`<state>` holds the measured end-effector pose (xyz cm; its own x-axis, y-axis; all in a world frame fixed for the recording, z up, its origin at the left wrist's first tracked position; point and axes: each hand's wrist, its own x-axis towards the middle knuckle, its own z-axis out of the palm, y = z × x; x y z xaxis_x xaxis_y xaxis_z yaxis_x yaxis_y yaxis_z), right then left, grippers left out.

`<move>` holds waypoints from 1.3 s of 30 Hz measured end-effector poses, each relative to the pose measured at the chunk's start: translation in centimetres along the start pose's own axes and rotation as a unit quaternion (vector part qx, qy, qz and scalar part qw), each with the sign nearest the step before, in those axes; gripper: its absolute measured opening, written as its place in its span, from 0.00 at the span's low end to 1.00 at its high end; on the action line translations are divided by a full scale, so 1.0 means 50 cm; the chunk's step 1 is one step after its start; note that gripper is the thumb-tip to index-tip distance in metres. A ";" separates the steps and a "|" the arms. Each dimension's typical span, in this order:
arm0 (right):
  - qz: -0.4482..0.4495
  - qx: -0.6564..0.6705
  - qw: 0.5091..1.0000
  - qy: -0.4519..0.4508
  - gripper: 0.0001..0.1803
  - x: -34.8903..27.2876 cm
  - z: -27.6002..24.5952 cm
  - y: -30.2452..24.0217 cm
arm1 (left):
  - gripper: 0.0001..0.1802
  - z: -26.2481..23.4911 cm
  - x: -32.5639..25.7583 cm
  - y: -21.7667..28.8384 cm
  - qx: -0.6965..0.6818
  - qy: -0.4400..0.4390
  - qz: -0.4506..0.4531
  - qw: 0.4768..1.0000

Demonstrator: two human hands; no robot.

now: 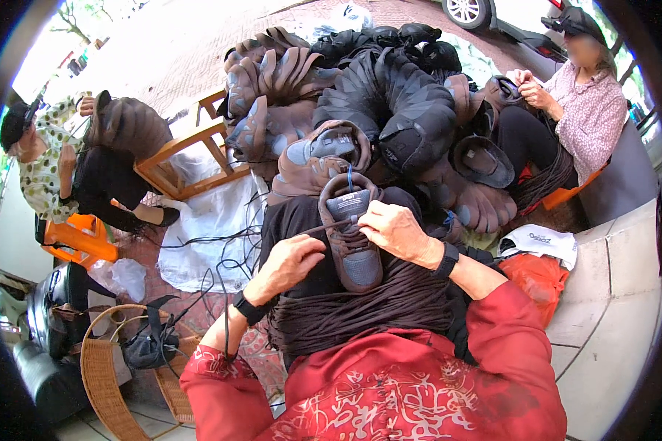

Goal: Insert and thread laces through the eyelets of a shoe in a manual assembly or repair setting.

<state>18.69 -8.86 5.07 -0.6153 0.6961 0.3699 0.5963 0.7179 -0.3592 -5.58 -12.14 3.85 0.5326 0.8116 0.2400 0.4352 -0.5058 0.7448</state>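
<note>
On my lap rests a brown and grey-blue sneaker (357, 268), its toe toward me and its tongue up. A dark shoelace (324, 228) stretches between my two hands across the shoe's eyelets. My left hand (285, 266), left of the shoe, has its fingers closed on one end of the lace. My right hand (399, 232) pinches the lace at the eyelets, its fingertips against the shoe's right side. A thick bundle of dark laces (360, 312) lies across my thighs below the shoe.
A large heap of nested black shoes (386, 95) and brown shoes (279, 77) rises ahead. One co-worker (577, 117) sits at right, another (44, 162) at left. A wooden stool (191, 151) lies by a white sack (206, 253). A wicker chair (103, 375) stands at lower left.
</note>
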 end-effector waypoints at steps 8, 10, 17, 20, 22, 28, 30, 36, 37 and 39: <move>-0.002 0.044 0.999 0.015 0.07 -0.008 0.002 0.026 | 0.07 0.021 0.014 0.000 0.007 -0.058 0.043 0.997; -0.010 0.030 0.999 0.019 0.06 -0.013 0.006 0.026 | 0.07 0.024 0.013 0.000 0.002 -0.062 0.039 0.997; 0.070 0.068 0.994 -0.045 0.07 -0.028 -0.002 -0.014 | 0.07 0.024 0.006 0.010 -0.018 -0.051 0.031 0.998; 0.063 0.044 0.994 -0.073 0.10 -0.022 -0.021 -0.020 | 0.07 0.023 0.011 0.014 -0.032 -0.051 0.025 0.998; 0.041 -0.015 0.996 -0.076 0.13 -0.016 -0.032 0.007 | 0.07 0.022 0.021 0.022 -0.039 -0.065 0.007 0.997; 0.005 0.117 0.991 -0.061 0.10 -0.009 -0.043 0.035 | 0.06 0.023 0.022 0.022 -0.047 -0.052 -0.011 0.998; -0.042 0.089 0.994 -0.046 0.09 -0.009 -0.032 0.038 | 0.06 0.025 0.024 0.019 -0.047 -0.053 -0.008 0.997; -0.111 -0.068 0.989 0.069 0.07 0.006 -0.001 0.034 | 0.06 0.031 0.035 0.023 -0.048 -0.052 0.000 0.997; -0.112 -0.067 0.989 0.071 0.07 0.008 0.006 0.032 | 0.06 0.032 0.034 0.024 -0.045 -0.050 0.003 0.998; -0.100 -0.117 0.985 0.080 0.07 0.005 0.018 0.029 | 0.06 0.036 0.032 0.025 -0.037 -0.041 0.013 0.998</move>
<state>18.90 -7.65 3.86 -0.6546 0.5185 0.5502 0.5850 0.8084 -0.0657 -2.88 -12.01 4.02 0.6023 0.7701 0.2102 0.3674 -0.5012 0.7835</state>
